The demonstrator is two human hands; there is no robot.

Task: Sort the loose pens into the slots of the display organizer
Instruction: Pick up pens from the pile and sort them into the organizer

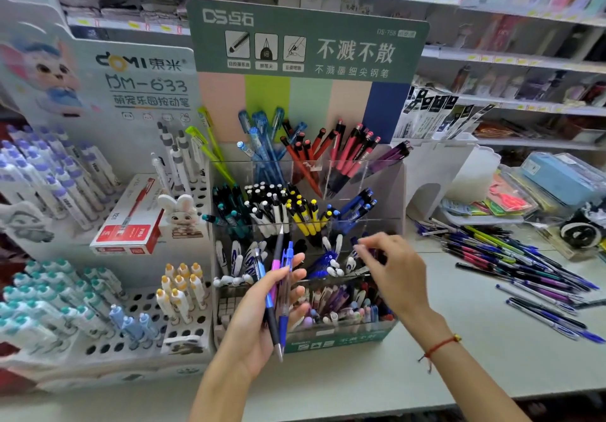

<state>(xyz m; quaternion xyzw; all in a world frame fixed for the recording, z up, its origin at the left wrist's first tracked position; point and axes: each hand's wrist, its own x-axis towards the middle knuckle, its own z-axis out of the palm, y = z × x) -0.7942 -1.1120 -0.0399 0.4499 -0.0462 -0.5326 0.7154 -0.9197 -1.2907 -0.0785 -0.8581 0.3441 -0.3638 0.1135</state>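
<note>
A green-headed display organizer with clear tiered slots stands at the centre, holding pens sorted by colour. My left hand grips a small bunch of pens, blue, pink and black, upright in front of the lower slots. My right hand hovers at the third tier on the right, fingers bent over a slot with dark pens; whether it pinches one I cannot tell. A pile of loose pens lies on the counter to the right.
A white DOMI pen stand with round holes and a red box fills the left side. Packaged stationery and a white divider sit at the right. Store shelves run behind. The counter edge is near me.
</note>
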